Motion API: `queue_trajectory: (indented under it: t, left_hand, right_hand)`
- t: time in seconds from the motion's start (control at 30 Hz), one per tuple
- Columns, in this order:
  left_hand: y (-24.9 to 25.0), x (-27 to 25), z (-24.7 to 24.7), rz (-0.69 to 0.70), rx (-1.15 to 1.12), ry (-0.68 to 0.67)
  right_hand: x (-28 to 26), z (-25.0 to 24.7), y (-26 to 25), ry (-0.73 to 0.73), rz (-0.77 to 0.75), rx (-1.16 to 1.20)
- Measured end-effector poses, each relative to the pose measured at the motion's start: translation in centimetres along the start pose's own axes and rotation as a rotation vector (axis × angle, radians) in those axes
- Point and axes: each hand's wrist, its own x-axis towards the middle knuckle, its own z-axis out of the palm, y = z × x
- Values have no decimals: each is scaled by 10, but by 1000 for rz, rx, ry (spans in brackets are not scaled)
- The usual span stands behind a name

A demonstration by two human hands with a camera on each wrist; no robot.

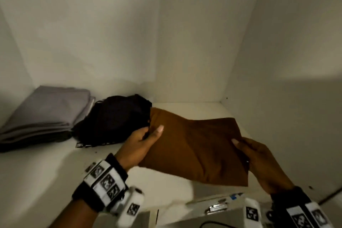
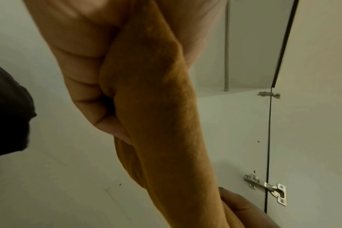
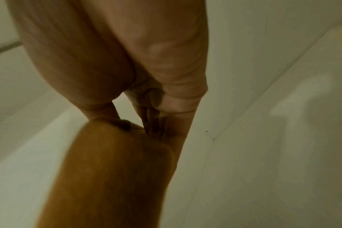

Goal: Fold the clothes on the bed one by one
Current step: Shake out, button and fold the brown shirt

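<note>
Rust-brown folded garment [image 1: 196,146], flat and smooth, pinched at opposite edges by left hand [image 1: 138,146] and right hand [image 1: 259,163].

The folded brown garment [image 1: 196,146] is held flat over the white shelf [image 1: 55,163], beside black clothes [image 1: 112,118].

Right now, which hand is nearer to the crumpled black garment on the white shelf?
Left. The left hand grips the folded brown cloth right against the crumpled black garment; the right hand holds the cloth's opposite edge, farther away.
</note>
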Motion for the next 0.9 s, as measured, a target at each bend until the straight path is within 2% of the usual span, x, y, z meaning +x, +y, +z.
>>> queue_trajectory:
  t: [0.07, 0.2, 0.27, 0.4, 0.47, 0.5, 0.57, 0.63, 0.7, 0.77, 0.8, 0.87, 0.9]
  left_hand:
    - [11, 41, -11, -3, 82, -103]
    - [27, 168, -15, -66, 463, -369]
    - [33, 209, -9, -152, 580, -448]
    - [30, 273, 24, -168, 868, -562]
    - [27, 286, 32, -200, 978, -520]
    - [22, 300, 38, -170, 1053, -479]
    - [21, 303, 38, -124, 1236, -421]
    - [28, 299, 35, -40, 1332, -399]
    - [41, 281, 29, 49, 1314, -337]
    - [47, 236, 18, 168, 1246, -190]
    - [43, 209, 16, 205, 1245, -134]
    - [25, 144, 10, 239, 1239, -34]
    - [13, 113, 13, 260, 1196, 0]
  right_hand:
    - [15, 0, 2, 23, 45, 41]
    - [57, -1, 32, 66, 212, 57]
    - [59, 12, 45, 80, 284, 52]
    - [70, 24, 63, 133, 413, 36]
    - [62, 34, 73, 119, 449, 6]
    - [62, 31, 77, 90, 423, -82]
    - [49, 27, 77, 111, 290, -308]
    - [45, 16, 66, 189, 75, -509]
    - [49, 12, 54, 200, -190, -650]
    - [58, 15, 51, 185, -444, -777]
    - [66, 17, 55, 121, -521, -843]
    - [88, 28, 65, -111, -480, -1035]
    - [98, 26, 66, -212, -389, -1163]
